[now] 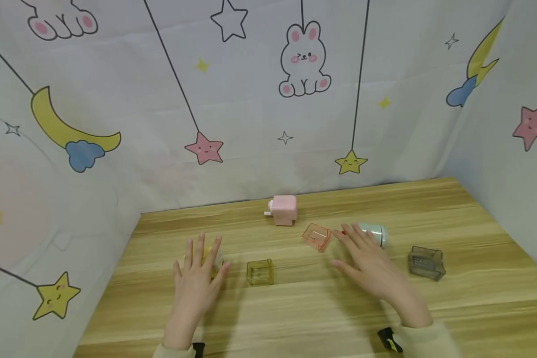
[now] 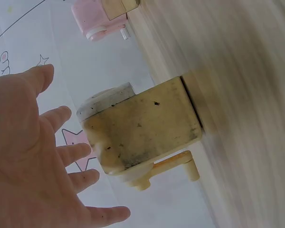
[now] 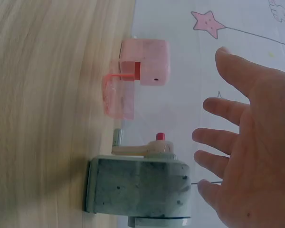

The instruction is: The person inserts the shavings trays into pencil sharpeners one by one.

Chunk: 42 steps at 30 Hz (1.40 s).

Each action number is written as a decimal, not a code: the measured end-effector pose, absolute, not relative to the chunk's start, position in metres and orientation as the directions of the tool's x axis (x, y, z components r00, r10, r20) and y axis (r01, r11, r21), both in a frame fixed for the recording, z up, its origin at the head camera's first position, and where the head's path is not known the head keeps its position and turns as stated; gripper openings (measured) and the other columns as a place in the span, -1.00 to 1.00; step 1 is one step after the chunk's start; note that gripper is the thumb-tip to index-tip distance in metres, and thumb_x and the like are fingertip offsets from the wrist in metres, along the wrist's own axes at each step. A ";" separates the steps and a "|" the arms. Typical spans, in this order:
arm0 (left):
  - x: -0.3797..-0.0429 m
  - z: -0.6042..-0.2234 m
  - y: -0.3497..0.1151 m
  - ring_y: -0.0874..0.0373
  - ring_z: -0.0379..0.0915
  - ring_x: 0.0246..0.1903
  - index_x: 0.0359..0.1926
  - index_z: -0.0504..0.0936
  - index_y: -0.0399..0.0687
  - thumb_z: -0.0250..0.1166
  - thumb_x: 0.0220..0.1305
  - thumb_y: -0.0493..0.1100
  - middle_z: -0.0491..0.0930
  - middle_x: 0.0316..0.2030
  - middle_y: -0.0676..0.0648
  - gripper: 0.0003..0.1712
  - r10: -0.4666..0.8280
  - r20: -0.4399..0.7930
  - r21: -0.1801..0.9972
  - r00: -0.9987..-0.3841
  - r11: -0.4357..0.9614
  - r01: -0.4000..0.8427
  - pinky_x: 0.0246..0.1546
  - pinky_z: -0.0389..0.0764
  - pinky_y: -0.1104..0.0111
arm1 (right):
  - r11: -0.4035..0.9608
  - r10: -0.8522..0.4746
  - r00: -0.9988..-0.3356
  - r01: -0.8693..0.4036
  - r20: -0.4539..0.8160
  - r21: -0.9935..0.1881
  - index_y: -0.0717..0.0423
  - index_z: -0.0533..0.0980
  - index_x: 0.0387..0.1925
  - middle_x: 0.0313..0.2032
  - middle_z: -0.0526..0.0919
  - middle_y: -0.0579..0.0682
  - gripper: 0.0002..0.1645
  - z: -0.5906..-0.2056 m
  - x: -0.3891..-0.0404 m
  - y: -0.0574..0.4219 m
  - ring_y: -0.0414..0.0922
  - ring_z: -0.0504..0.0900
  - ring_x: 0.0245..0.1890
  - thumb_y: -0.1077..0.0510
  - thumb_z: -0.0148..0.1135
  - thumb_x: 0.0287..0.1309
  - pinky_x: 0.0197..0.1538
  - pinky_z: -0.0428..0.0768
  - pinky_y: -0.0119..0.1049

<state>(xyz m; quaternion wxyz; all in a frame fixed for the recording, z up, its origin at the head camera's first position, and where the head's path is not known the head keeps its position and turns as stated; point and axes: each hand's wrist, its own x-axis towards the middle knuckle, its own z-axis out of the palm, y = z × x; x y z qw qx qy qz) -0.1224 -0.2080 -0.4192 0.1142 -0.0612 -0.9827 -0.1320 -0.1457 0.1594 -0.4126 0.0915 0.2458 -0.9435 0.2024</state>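
White cloth (image 1: 250, 109) with rabbits, stars and moons is hung behind a wooden table (image 1: 295, 313). On the left, a yellow sharpener (image 2: 142, 126) is mostly hidden, in the head view, behind the left hand (image 1: 194, 286). Its fingers are spread apart and nothing is held; whether the sharpener is touched cannot be told. On both sides, a reach seems to be the step in hand. For a grip, the thumb and fingers would need to be bent round the body, with the small side handle (image 2: 173, 164) kept clear. Next along, a yellow see-through box (image 1: 260, 272) is set near that hand. Farther back, by the cloth, a pink sharpener (image 1: 284, 209) is stood up. Then a red see-through box (image 1: 316, 236) is seen near the right hand (image 1: 369, 261), whose fingers are also spread apart, with nothing held. By them a pale green sharpener (image 3: 140, 185) is partly covered in the head view. Its crank (image 3: 133, 150) is pointed toward the red box, which might be bumped. Farthest right, a dark see-through box (image 1: 426, 262) is placed near the right hand.
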 end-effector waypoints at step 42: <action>-0.144 -0.440 -0.231 -0.27 0.10 0.08 0.23 0.33 0.11 0.12 0.22 0.04 0.35 0.08 -0.33 -0.45 0.137 0.379 0.286 -0.915 0.923 0.257 -0.23 0.45 -0.26 | 0.636 -0.541 -0.826 -0.525 0.158 -0.565 -0.10 0.12 0.31 0.29 0.22 0.08 -0.11 -0.441 -0.167 0.088 -0.04 0.10 0.24 -0.16 0.25 -0.04 0.23 0.22 0.07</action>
